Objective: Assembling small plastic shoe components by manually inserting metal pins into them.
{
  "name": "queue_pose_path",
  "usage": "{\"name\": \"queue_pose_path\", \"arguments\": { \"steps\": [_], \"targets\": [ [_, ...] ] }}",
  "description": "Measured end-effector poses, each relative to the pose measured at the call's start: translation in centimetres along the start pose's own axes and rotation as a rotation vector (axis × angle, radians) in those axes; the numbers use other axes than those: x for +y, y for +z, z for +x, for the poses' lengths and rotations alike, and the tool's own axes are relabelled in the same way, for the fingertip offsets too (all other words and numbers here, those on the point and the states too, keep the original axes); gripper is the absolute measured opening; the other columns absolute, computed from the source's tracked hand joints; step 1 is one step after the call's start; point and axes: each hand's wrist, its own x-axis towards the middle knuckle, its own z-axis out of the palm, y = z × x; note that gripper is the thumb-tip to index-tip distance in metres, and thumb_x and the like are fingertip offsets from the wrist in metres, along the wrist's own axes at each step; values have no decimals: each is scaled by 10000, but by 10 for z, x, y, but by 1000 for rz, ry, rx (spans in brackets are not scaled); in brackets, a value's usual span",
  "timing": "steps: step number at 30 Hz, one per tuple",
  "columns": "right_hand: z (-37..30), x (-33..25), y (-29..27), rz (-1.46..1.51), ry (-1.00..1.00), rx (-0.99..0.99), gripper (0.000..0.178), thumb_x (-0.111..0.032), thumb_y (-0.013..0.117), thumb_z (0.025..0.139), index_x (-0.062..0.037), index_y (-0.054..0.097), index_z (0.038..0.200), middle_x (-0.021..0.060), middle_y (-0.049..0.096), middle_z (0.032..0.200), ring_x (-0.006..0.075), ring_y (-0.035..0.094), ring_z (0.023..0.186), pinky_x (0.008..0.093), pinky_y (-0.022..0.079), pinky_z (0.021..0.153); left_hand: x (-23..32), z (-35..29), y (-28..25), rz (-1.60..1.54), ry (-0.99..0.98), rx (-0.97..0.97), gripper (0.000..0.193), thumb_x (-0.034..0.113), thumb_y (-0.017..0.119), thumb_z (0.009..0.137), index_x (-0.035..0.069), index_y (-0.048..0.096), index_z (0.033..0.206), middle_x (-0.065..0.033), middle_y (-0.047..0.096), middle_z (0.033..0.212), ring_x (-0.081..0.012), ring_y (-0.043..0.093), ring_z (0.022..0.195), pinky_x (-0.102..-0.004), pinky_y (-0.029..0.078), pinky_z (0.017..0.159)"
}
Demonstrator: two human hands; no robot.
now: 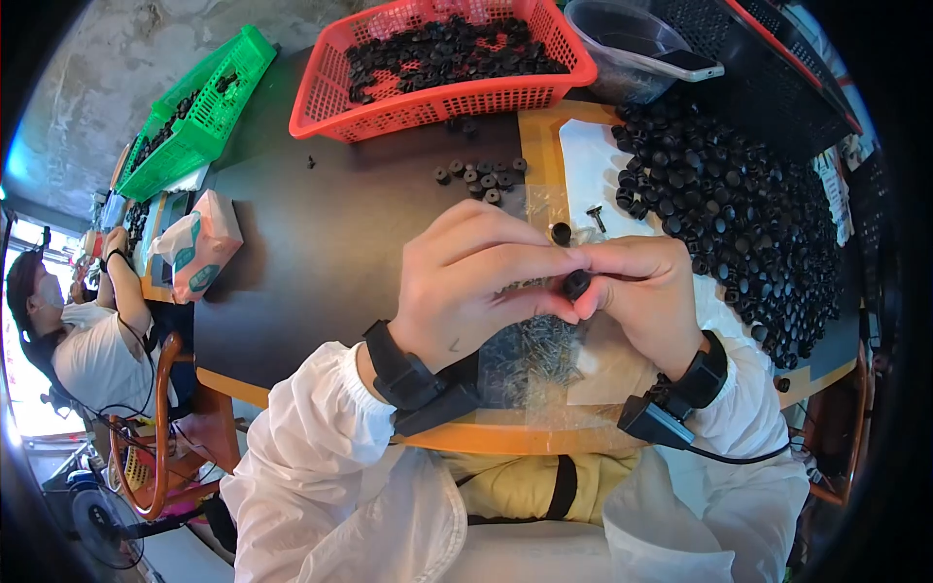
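Observation:
My left hand (pixel 476 272) and my right hand (pixel 639 287) meet above the table, fingertips pinched together. Between them is a small black round knob (pixel 576 284), gripped from both sides; part of it is covered by the fingers. Just beyond the fingertips lies another black knob (pixel 561 233), and to its right a dark screw-like piece (pixel 597 220). Under my hands, loose metal screws (pixel 549 355) are heaped on clear plastic. A small cluster of black round pieces with centre holes (pixel 483 180) sits beyond my left hand.
A big heap of black knobs (pixel 729 209) covers the right side. At the back stand a red basket (pixel 437 102) of black parts, a clear tub (pixel 622 58) with a phone (pixel 688 64) and a black crate (pixel 768 68). Leftward are a tissue pack (pixel 206 248), a green basket (pixel 209 121) and a seated person (pixel 97 340).

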Motion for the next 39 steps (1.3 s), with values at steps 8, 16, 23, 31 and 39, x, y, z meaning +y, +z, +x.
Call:
{"name": "queue_pose_path", "arguments": {
  "steps": [8,16,23,31,39],
  "targets": [
    [15,-16,-17,-986,-544,262,248,-64,755,685,-56,713,929,101,698,896,264,668,811,328,521,716,-12,3,-30,236,-167,77,117,116,687,836,21,683,904,-78,639,816,-181,586,736,-279,461,655],
    [17,-28,-62,-1841,-527,710,281,-167,707,768,-111,690,1042,57,654,975,251,584,936,415,443,860,-48,-7,-38,306,-370,-28,110,25,694,793,56,688,898,-37,594,856,-150,555,803,-261,446,681],
    [28,0,-20,-1274,-496,96,320,-173,743,702,-96,688,1008,46,604,937,261,533,940,373,418,845,-30,2,-40,104,-265,-271,128,63,761,736,52,676,831,-27,578,738,-154,541,707,-265,426,601],
    [29,9,-17,-1162,-406,82,227,-167,738,717,-112,677,928,18,597,777,231,558,835,364,447,764,-24,2,-57,-91,-571,-815,231,179,828,671,44,655,744,-17,577,698,-127,535,611,-275,413,562],
    [23,8,-19,-1148,-449,132,227,-102,717,737,-105,675,960,29,646,804,229,579,812,348,472,718,-25,3,-56,-124,-486,-818,162,152,764,745,38,652,772,-35,587,724,-160,539,627,-279,426,592]
  ]
}}
